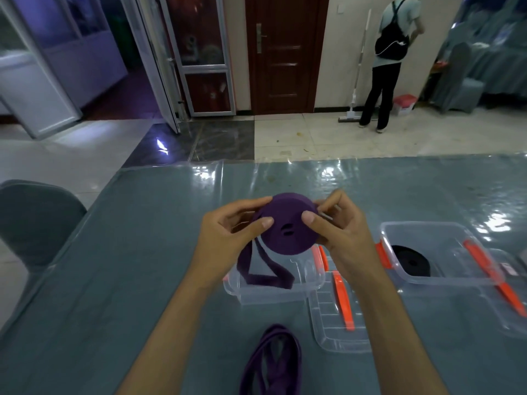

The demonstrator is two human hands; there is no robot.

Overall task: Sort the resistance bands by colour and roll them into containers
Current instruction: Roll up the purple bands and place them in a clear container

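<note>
At the far left a grey chair back (34, 220) stands just off the table's left edge. The table (128, 266) is covered in a grey-blue cloth under a glossy clear sheet. Beyond its far edge, an open glass door (176, 61) stands on the left of the room, a dark wooden door (282, 52) sits in the middle, and on the right a person with a black backpack (390, 52) stands by a mop (356, 75).

Near the middle of the table a clear container (273, 292) stands open. Above it the left hand (225, 238) and right hand (339, 229) hold a rolled purple band (288, 226) between them, lifted clear of the table. Each thumb presses the roll's near flat face and the fingers curl round behind its rim. The unrolled tail of this band hangs down from the roll into the container, folded on its floor.

At the near edge, between the forearms, a second purple band (273, 363) lies loose in a long loop on the cloth.

Just right of the container a clear lid (330, 329) with an orange clip lies flat, partly under the right forearm. Further right, toward the table's right edge, another clear container (439, 249) holds a rolled black band (410, 260), with its own orange-clipped lid (510, 297) beside it.
</note>
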